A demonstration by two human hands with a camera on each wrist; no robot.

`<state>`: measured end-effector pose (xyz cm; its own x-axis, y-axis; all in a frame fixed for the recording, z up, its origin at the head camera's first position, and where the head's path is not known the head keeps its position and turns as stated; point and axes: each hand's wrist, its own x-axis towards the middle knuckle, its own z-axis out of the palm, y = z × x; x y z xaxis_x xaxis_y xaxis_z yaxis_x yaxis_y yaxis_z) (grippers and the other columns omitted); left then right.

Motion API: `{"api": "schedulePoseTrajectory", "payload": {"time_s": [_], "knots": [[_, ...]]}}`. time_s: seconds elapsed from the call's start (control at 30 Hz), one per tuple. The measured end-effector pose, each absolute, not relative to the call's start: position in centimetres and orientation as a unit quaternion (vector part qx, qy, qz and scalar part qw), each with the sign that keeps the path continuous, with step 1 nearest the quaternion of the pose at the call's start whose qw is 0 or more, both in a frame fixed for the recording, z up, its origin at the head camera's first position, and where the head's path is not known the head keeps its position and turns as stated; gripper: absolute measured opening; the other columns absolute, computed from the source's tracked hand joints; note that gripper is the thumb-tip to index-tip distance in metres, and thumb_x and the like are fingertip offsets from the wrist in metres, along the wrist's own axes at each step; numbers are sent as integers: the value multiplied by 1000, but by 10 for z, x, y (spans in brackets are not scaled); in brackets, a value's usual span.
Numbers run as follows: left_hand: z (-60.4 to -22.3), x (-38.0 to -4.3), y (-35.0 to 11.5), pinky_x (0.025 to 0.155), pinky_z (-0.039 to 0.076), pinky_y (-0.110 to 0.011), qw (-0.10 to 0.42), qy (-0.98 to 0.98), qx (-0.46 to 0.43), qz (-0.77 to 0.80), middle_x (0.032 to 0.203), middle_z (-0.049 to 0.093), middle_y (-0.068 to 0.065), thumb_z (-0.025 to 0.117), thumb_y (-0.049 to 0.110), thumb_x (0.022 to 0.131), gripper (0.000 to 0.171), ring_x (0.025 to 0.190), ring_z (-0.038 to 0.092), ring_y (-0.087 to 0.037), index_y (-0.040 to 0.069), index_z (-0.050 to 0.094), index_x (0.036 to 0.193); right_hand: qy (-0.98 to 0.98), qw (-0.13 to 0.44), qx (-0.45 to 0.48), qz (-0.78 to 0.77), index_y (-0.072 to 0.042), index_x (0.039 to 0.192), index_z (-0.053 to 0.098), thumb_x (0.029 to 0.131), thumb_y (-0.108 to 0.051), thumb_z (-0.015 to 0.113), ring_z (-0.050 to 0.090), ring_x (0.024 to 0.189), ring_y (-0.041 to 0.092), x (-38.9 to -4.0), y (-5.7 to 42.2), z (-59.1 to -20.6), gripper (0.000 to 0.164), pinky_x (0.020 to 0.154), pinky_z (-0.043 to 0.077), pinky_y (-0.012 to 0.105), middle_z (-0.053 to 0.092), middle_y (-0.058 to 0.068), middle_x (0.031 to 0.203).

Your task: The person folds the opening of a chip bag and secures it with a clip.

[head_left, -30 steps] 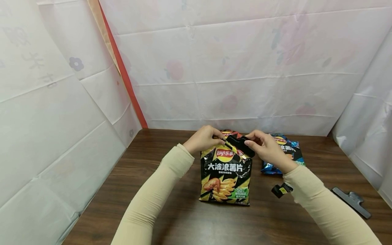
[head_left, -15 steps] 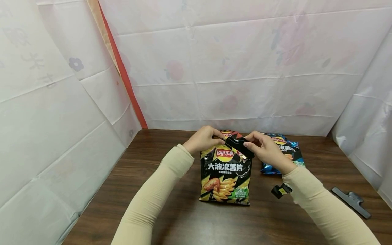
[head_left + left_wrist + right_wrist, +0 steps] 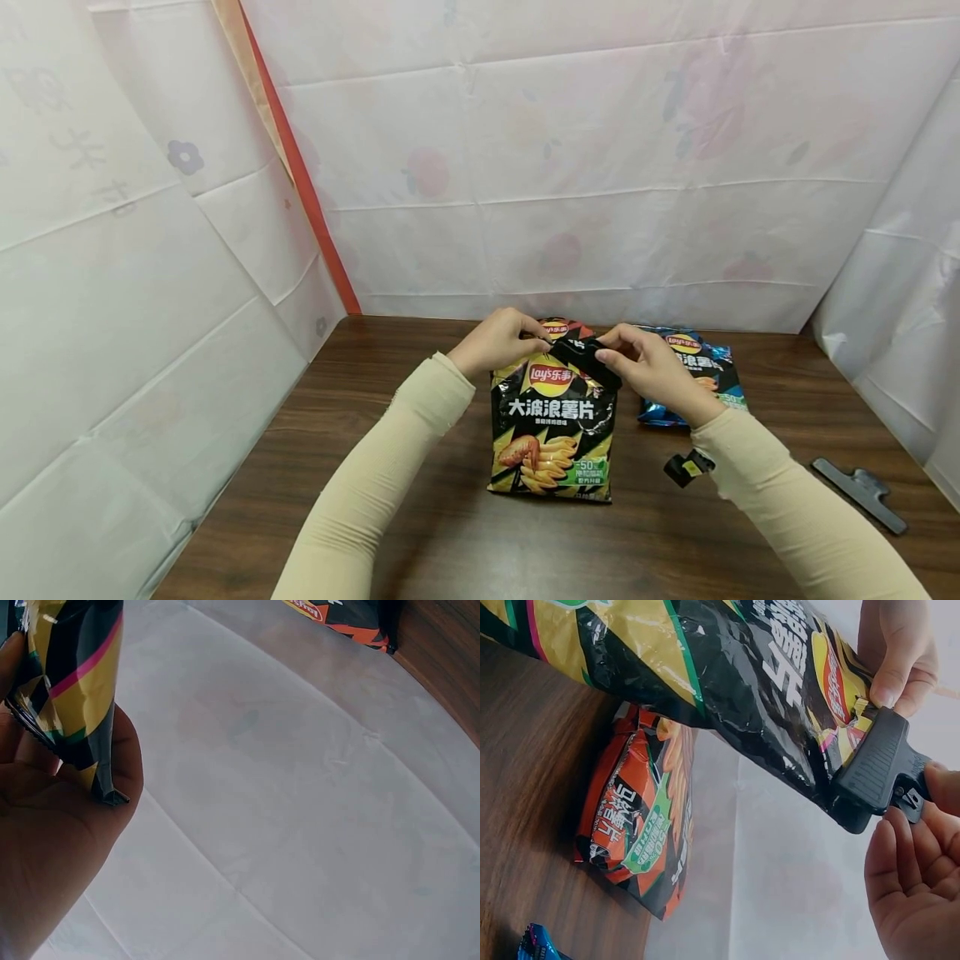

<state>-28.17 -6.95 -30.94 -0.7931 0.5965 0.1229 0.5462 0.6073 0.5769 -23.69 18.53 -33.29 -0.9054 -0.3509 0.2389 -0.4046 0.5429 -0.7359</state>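
Observation:
A black and yellow Lay's chip bag (image 3: 553, 425) stands upright on the table in the head view. My left hand (image 3: 498, 340) pinches its top edge toward the left; the left wrist view shows the folded bag corner (image 3: 82, 682) between thumb and fingers. My right hand (image 3: 660, 367) pinches the handle of a black bag clip (image 3: 588, 360) between thumb and fingers. In the right wrist view the clip (image 3: 877, 765) lies across the right part of the bag's top edge, close to the left fingertips.
A red chip bag (image 3: 564, 327) stands right behind the black one. To the right lies a blue chip bag (image 3: 686, 358). Another black bag clip (image 3: 858, 493) rests on the wooden table (image 3: 315, 500) at the far right. White sheeting (image 3: 600, 167) hangs behind and at the sides.
The clip has come slightly down and to the left onto the bag's top edge, covering the yellow strip seen there before. My left hand and the bag have hardly moved.

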Motion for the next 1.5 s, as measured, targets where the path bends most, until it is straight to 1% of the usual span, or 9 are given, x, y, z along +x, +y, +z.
{"api": "schedulePoseTrajectory", "payload": {"time_s": [0.2, 0.37, 0.47, 0.63, 0.77, 0.93, 1.1, 1.23, 1.5], "knots": [[-310, -282, -69, 50, 37, -22, 45, 894, 313, 318, 88, 75, -1, 62, 21, 98, 21, 42, 34, -8, 11, 75, 110, -877, 24, 214, 430, -9, 115, 63, 99, -26, 59, 52, 65, 17, -238, 185, -335, 23, 59, 45, 31, 63, 11, 90], [-309, -281, -69, 46, 34, -23, 46, 893, 311, 322, 76, 72, -1, 61, 23, 99, 21, 39, 32, -8, 12, 75, 110, -871, 19, 228, 435, -8, 113, 64, 99, -24, 59, 53, 65, 15, -242, 185, -342, 22, 59, 46, 30, 63, 11, 90], [-309, -281, -69, 46, 34, -23, 44, 893, 314, 321, 74, 70, 0, 60, 23, 99, 21, 39, 32, -8, 12, 75, 109, -871, 19, 231, 433, -9, 112, 64, 99, -25, 59, 53, 65, 15, -244, 186, -345, 21, 59, 47, 30, 63, 10, 89], [-309, -282, -69, 48, 36, -22, 40, 892, 318, 317, 84, 73, 0, 61, 23, 98, 20, 41, 34, -7, 13, 76, 108, -871, 18, 231, 434, -9, 112, 64, 100, -28, 59, 53, 64, 17, -246, 186, -348, 23, 57, 47, 31, 62, 10, 85], [-310, -283, -68, 51, 38, -21, 41, 892, 319, 317, 89, 75, -1, 61, 22, 98, 20, 43, 37, -7, 13, 76, 107, -869, 11, 233, 436, -9, 113, 64, 100, -28, 59, 54, 64, 16, -245, 187, -346, 24, 58, 47, 31, 63, 11, 86], [-309, -282, -68, 50, 37, -21, 42, 893, 318, 315, 90, 75, -2, 62, 22, 98, 20, 43, 37, -7, 13, 76, 108, -867, 0, 226, 443, -7, 116, 64, 99, -26, 59, 54, 66, 15, -243, 186, -342, 26, 59, 47, 31, 64, 12, 91], [-309, -282, -68, 51, 37, -21, 37, 894, 323, 307, 94, 75, -3, 62, 22, 98, 20, 44, 38, -7, 12, 76, 108, -864, -15, 218, 453, -5, 119, 63, 99, -27, 59, 54, 66, 16, -242, 186, -341, 30, 60, 47, 31, 65, 13, 91], [-309, -282, -68, 52, 38, -21, 37, 895, 324, 304, 97, 75, -3, 62, 22, 98, 20, 45, 38, -7, 12, 75, 109, -865, -19, 216, 452, -5, 120, 63, 100, -27, 59, 57, 71, 17, -242, 187, -341, 31, 62, 48, 31, 66, 14, 95], [-309, -282, -68, 57, 41, -22, 34, 894, 323, 308, 104, 74, -3, 63, 23, 97, 20, 52, 47, -7, 14, 75, 110, -862, -30, 204, 462, -5, 124, 62, 100, -29, 58, 59, 77, 18, -242, 187, -341, 35, 64, 49, 31, 65, 14, 96]]}}
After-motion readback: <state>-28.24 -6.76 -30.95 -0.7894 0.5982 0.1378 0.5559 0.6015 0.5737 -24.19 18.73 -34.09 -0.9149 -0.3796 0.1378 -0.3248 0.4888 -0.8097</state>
